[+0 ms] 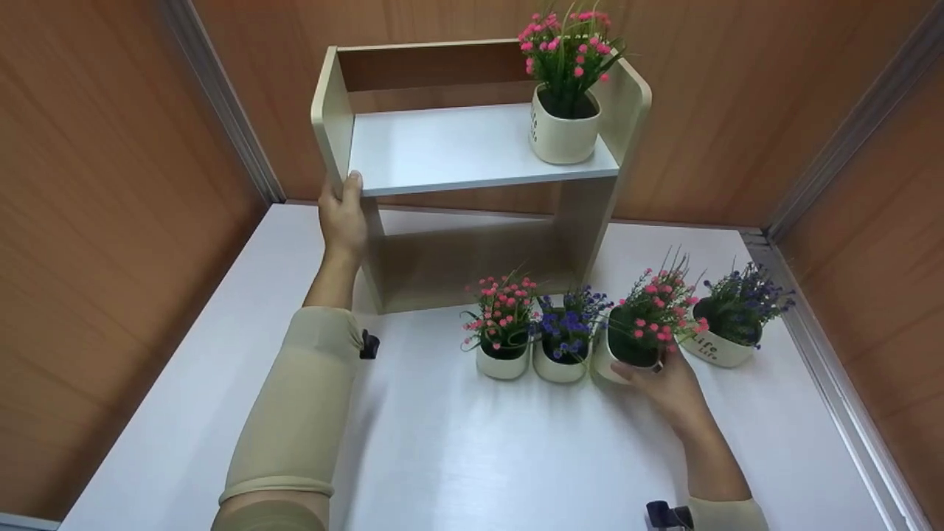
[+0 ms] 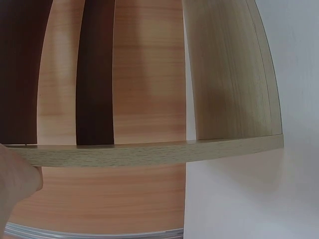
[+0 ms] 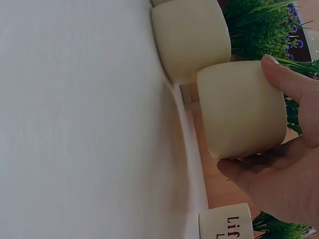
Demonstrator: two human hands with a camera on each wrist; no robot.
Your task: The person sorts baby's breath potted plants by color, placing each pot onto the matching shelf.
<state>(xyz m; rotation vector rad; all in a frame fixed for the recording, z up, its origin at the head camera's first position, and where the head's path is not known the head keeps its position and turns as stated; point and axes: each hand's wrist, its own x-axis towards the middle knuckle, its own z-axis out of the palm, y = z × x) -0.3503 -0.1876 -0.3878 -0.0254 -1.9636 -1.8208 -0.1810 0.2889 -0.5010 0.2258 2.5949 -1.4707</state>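
My left hand [image 1: 344, 221] grips the left side panel of a small two-tier wooden shelf [image 1: 328, 118], its thumb by the front corner of the white upper board. In the left wrist view, part of that hand [image 2: 17, 177] shows at the panel's edge [image 2: 124, 154]. My right hand [image 1: 667, 387] holds a cream flowerpot [image 3: 244, 112] with pink artificial flowers [image 1: 656, 310], thumb on one side and fingers on the other. A gap shows between this pot's base and the table in the right wrist view. Beside it stands a cream pot with blue-purple flowers [image 1: 571, 324].
Another pink-flowered pot [image 1: 503, 361] stands at the row's left end. To the right, a pot with "life" lettering [image 1: 715, 350] holds purple flowers. One more pink-flowered pot [image 1: 564, 133] sits on the shelf's upper board. Wood-grain walls [image 1: 737, 110] enclose the white table [image 1: 457, 442].
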